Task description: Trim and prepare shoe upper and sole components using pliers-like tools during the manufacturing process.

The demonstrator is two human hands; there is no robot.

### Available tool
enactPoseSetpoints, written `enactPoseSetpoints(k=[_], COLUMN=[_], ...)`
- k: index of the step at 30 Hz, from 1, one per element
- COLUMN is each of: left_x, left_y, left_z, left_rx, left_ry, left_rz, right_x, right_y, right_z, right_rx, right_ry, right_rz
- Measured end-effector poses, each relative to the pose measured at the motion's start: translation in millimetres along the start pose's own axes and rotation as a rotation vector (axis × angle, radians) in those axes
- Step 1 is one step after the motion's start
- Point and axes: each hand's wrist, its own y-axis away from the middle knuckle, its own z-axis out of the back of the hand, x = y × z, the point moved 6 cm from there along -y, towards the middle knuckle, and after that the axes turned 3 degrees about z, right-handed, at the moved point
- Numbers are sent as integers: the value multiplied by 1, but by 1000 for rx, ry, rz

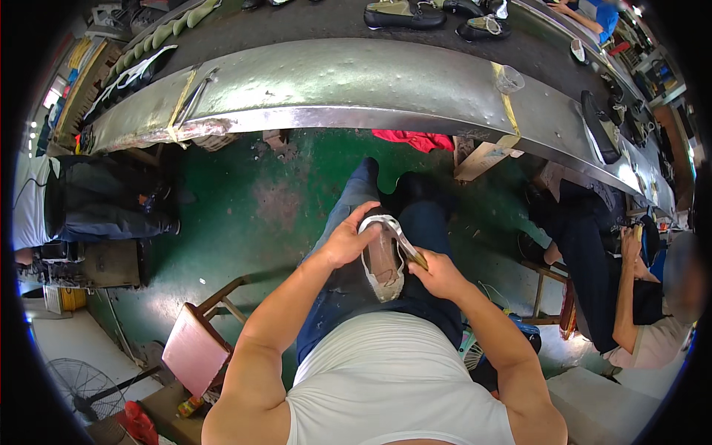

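Observation:
Over my lap, a shoe (384, 265) is held with its underside up. A brown sole area shows, with a pale lining edge folded in round it. My left hand (345, 241) is wrapped round the shoe's far end, its thumb pressed on the white edge. In the closed fingers of my right hand (439, 276) is a slim tool with a yellowish handle (417, 258). Its pale front part reaches along the shoe's right edge toward the far end and seems to touch it. The tool's exact kind and its tip are unclear.
A metal-edged bench (297, 81) runs across ahead, bearing dark shoes (404, 15) and a clear cup (509, 78). A thin hammer-like tool (196, 96) lies near its left edge. Co-workers sit at right (653, 304) and left (96, 196). A pink-backed chair (195, 348) stands lower left.

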Motion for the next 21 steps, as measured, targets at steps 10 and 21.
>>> enactPoseSetpoints(k=[10,21], left_x=[-78,-74], left_y=[58,77], left_z=[-55,-83], left_rx=[-4,39], left_ry=[-556,-749], left_rz=[-626,-974], right_x=[-4,23], right_y=[50,22], right_z=[-8,-35], right_rx=[104,214], right_ry=[-736,-1616], right_rz=[-466,-716])
